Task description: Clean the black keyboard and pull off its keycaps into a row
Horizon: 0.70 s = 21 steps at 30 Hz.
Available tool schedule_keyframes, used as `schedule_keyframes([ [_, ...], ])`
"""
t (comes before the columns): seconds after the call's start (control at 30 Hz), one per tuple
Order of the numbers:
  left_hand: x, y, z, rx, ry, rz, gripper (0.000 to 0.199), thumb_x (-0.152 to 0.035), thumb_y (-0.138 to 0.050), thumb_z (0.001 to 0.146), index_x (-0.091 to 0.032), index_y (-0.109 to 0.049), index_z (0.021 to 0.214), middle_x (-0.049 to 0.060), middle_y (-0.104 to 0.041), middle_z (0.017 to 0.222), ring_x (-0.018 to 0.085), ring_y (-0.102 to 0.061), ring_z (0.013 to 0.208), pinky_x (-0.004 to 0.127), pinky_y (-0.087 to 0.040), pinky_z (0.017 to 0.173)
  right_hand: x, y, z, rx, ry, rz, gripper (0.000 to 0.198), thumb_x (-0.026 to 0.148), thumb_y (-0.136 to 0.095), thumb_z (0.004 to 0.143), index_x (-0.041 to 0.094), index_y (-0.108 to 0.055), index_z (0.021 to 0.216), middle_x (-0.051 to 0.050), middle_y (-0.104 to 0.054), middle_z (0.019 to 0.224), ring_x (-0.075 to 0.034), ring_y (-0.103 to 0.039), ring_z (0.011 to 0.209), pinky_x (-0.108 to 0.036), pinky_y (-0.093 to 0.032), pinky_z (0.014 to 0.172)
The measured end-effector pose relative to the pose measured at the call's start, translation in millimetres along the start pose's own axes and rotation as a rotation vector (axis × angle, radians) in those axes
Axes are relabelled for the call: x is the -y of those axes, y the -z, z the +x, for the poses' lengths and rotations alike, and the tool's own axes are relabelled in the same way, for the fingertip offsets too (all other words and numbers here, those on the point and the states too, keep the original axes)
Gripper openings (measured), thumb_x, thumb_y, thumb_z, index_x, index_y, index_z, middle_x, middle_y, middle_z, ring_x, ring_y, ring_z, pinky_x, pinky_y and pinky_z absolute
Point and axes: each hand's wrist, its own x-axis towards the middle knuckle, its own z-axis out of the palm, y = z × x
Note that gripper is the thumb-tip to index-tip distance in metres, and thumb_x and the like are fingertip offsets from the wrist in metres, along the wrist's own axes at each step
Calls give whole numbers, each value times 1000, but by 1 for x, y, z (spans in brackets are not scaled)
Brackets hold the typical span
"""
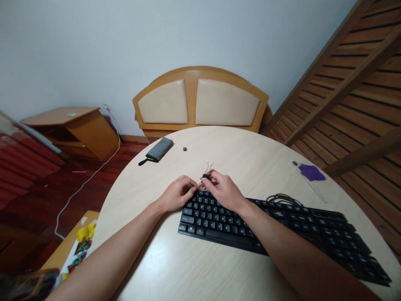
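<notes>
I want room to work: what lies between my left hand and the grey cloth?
Head view: bare table between left hand and grey cloth; the loose black piece sits further right.

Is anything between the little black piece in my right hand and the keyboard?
Only your right hand itself, its thumb lying between the black piece and the keyboard in this view. Nothing else visible blocks it; your left hand is alongside, by the keyboard's corner.
</notes>
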Motion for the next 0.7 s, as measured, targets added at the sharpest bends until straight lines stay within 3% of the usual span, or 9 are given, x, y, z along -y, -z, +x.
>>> schedule_keyframes([
  [0.27,2,-5,2,15,-9,-25,17,-26,-50,94,-19,-63,88,5,-66,86,20,-59,85,33,-46,81,5,0,-2,9,40,-184,19,37,-52,95,22,-57,84,-2,-70,78,-19,-69,74,-28,-53,67],
  [0.57,4,-5,1,18,15,-34,17,-26,-50,94,-18,-65,90,6,-67,89,20,-60,88,34,-46,83,-2,0,0,24,-23,-17,21,39,-52,95,22,-55,84,-3,-72,79,-20,-71,75,-28,-53,65],
  [0.7,5,-6,1,17,17,-37,16,-26,-51,94,-18,-65,90,6,-67,89,20,-60,88,34,-47,83,-1,1,0,38,-7,-144,24,38,-51,95,21,-56,79,-1,-68,70,-17,-66,65,-26,-48,59],
])
